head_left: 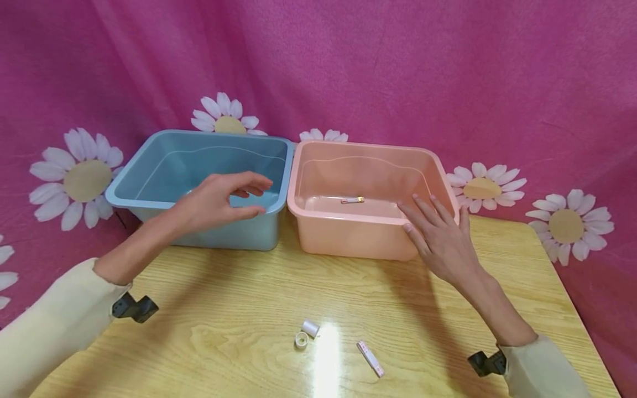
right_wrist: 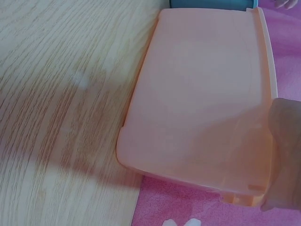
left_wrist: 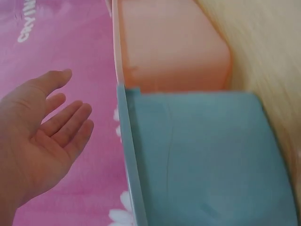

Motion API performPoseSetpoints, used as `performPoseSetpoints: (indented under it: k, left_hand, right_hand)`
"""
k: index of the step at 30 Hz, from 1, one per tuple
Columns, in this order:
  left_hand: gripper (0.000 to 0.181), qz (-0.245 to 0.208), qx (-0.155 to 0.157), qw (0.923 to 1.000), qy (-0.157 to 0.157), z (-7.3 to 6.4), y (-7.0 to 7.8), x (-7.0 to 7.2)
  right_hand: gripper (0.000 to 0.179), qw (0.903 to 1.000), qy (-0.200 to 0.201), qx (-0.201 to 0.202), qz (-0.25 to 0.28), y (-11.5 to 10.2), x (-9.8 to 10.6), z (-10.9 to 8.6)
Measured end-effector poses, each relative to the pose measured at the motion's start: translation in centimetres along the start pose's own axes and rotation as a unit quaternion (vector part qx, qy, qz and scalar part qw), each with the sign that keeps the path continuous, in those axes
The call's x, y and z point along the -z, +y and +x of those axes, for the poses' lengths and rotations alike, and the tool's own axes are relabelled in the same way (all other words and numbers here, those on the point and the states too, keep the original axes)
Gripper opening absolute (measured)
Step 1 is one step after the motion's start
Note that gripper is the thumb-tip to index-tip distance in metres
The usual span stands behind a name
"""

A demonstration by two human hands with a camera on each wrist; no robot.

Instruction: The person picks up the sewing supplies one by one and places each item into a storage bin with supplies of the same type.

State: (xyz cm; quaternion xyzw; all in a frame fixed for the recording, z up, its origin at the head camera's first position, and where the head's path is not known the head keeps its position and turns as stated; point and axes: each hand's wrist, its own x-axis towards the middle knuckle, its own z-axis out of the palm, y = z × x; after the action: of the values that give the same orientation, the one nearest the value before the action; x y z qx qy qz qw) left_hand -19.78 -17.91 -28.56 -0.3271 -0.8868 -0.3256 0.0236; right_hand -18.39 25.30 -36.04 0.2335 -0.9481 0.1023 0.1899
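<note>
Pink tub and blue tub stand side by side on the table. Nearest my camera is a pink strip, then two white rolls. Next I see the right hand, empty and wide, at the pink tub's right corner; I can't tell if it touches. The left hand, empty and half wide, is over the blue tub. Inside the pink tub lies a small thing; flowery cloth hangs behind.

glare: white streak on table | shadows: soft | wrist views: hazy
</note>
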Motion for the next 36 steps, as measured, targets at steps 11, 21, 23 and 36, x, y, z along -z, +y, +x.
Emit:
performPoseSetpoints:
  k: [11, 21, 23, 36]
  left_hand:
    - [0.051, -0.046, -0.016, 0.9973, -0.055, -1.1, 2.1, -3.7]
    - [0.049, -0.059, 0.014, 0.9932, -0.099, -2.4, 1.8, -7.8]
    - [0.048, -0.064, 0.017, 0.9917, -0.11, -2.7, 1.7, -8.6]
    - [0.041, -0.149, 0.038, 0.9763, -0.152, -5.0, 0.8, -13.8]
  right_hand:
    - [0.046, 1.0, 0.004, -0.001, 0.002, 0.0, 0.0, -0.2]
    - [0.046, 1.0, 0.002, 0.001, -0.002, 0.1, -0.1, -0.1]
    - [0.046, 1.0, 0.001, 0.001, -0.002, 0.1, -0.1, -0.1]
    - [0.045, 1.0, 0.005, 0.003, 0.0, 0.0, -0.1, -0.1]
